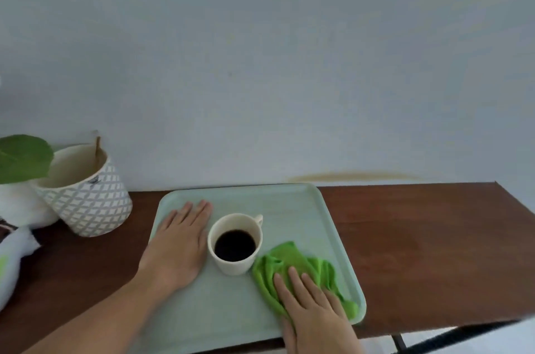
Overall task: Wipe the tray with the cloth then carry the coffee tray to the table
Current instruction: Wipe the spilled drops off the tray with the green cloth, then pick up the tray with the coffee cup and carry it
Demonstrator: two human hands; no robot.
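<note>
1. Tray [289, 203], pale green, lies flat on the dark wooden tabletop [419, 226] at lower centre of the frame, its near edge close to the tabletop's front edge.
2. Cup [235, 243] of black coffee stands upright on the tray, roughly mid-tray, handle pointing to the upper right.
3. Green cloth [292, 258], crumpled, is on the tray's lower right part, just beside the cup; whether it touches the cup, cannot tell.
4. Right hand [312, 304] presses flat on the cloth, fingers spread and extended; grip is not clenched, palm pins the cloth down rather than pinching it.
5. Left hand [179, 240] lies flat and released on the tray's left part, just left of the cup, holding nothing. It looks like it's steadying the tray.
6. Progress, as a judgement: wiping is in hand, not finished. Cloth sits in the lower right corner area; the upper and left parts of the tray show no cloth on them. How clean the surface is, too blurred to tell.
7. Left to do: finish the wipe around the cup, take the cloth off, grip the tray at both sides, lift level, carry to the table. Carry not yet begun; the tray is flat on the tabletop.
8. Patterned pot [86, 197] with a leaf [23, 158] sits at the left of the frame, apart from the tray.
</note>
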